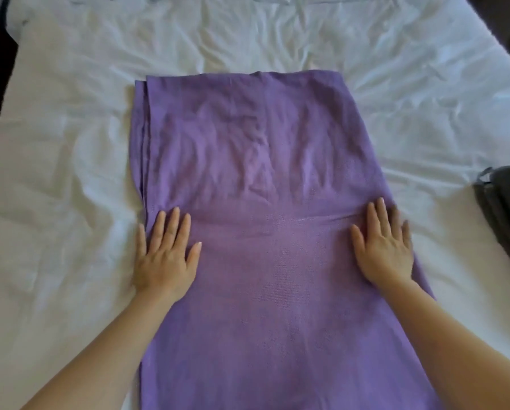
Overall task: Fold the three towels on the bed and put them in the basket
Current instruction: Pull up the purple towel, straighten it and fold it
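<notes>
Left hand (165, 253): flat, palm down, fingers spread, pressing the towel's left edge; the outermost finger lies off it on the sheet.
Right hand (385, 250): flat too, fingers spread, pressing the towel's right edge, level with the left.
Towel (262, 143): purple, laid lengthwise on the bed (70, 143), already doubled, with stacked layers showing along its left side.
Handling: thin, soft and limp by the look of its creases, so probably light. It will sag and wrinkle rather than hold a shape, and may slide a little on the sheet.
Where to hold: pinch through all layers at the two far corners, or the two near ones, so the layers stay together.
Grey cloth (502, 208): well right of the towel, cut by the frame's edge. It could be another towel.
Count: two hands, one purple towel, one grey cloth.
Not in view: a third towel, the basket.
</notes>
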`<state>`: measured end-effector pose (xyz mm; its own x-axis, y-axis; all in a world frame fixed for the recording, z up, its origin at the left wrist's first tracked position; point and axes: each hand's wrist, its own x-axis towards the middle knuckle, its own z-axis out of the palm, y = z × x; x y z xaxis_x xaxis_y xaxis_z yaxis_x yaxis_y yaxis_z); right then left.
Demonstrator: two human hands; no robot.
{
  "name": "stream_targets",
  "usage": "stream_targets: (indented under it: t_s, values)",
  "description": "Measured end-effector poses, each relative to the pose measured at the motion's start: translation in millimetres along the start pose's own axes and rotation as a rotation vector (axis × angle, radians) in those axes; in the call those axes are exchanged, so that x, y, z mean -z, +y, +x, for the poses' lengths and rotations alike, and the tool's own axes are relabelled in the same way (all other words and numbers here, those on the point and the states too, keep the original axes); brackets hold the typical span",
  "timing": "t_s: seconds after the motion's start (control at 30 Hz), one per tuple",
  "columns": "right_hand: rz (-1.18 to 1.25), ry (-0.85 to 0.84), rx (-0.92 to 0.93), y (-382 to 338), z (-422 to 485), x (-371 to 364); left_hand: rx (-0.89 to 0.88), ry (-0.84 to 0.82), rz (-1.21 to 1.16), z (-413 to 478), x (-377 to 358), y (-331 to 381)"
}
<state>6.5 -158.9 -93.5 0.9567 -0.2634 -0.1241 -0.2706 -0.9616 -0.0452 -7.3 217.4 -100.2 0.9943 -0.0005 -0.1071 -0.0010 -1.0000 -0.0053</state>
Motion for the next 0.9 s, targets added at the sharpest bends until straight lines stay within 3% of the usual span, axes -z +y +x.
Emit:
stream_targets:
  t_s: [0.13,0.23,0.37,0.5,0.53,0.6,0.7,0.77,0.9]
  values:
    - [0.143,-0.018,0.328,-81.2,25.8,5.3,-0.154,0.092,-0.082,44.3,19.4,58.3]
    - [0.111,-0.078,0.488,-112.0,46.9,-11.5,-0.194,0.011,-0.100,78.7,10.8,78.4]
    - [0.018,-0.044,0.332,-54.1,90.8,-20.9,0.022,0.005,-0.022,100.3,-11.3,19.3]
    - [0.064,0.003,0.054,-20.6,138.6,2.1,0.077,0.015,0.084,119.9,7.1,-5.1]
    - [0.102,0.025,0.090,-33.8,146.9,8.8,0.058,0.032,0.063,129.1,11.5,5.2]
    - [0.139,0.037,0.330,-75.3,160.0,15.9,-0.031,0.064,-0.017,155.0,16.6,39.4]
    - [0.088,-0.044,0.585,-119.7,180.8,4.9,-0.150,0.041,-0.058,197.8,12.2,84.8]
    - [0.066,-0.090,0.533,-110.6,207.5,-3.8,-0.077,-0.015,-0.024,221.5,4.9,80.0]
    - [0.034,0.008,0.326,-62.6,257.1,-0.5,0.041,-0.010,0.049,250.0,6.8,26.8]
